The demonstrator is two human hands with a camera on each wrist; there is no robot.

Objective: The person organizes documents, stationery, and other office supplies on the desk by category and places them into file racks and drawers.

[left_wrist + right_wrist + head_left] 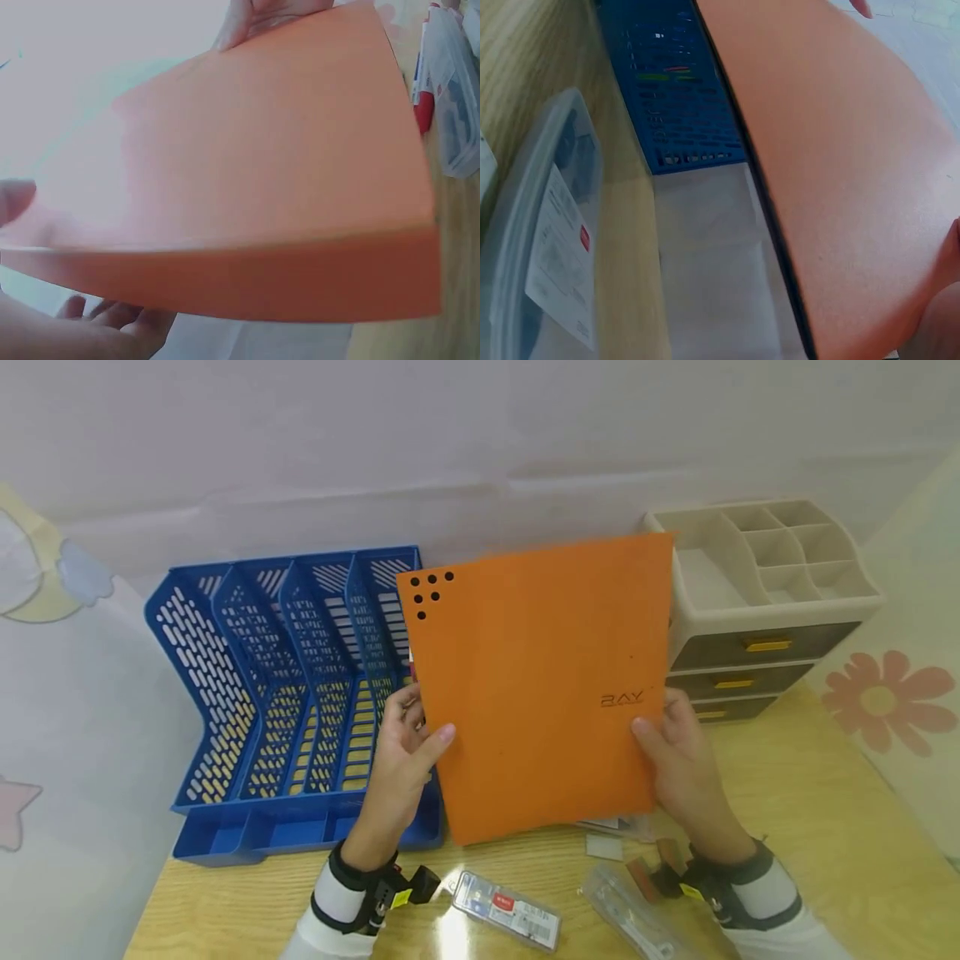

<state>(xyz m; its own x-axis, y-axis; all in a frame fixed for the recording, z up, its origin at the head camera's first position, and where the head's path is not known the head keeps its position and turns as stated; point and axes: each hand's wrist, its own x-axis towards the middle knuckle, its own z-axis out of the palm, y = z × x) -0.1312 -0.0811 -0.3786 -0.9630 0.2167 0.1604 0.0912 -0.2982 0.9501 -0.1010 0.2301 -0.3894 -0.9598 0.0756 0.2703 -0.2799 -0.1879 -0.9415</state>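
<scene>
- My left hand [401,768] grasps the flat orange rectangular folder with black dots in one corner [543,693], thumb on the face towards me, fingers bent behind the edge.
- My right hand [682,756] grasps the opposite edge, its thumb near the dark "RAY" lettering [622,698].
- The folder is between my two hands, held up at a slight tilt over the pale wooden counter [780,777].
- Left of my left hand stands the blue perforated plastic file rack with upright dividers [262,806].
- Beyond my right hand is the cream plastic organiser with grey drawers and yellow handles [750,620].
- Nearer me than the hands, between my wrists, lies a clear plastic box with a red-and-white label [506,910].
- A second, clear elongated plastic case [633,918] lies just beside my right wrist.
</scene>
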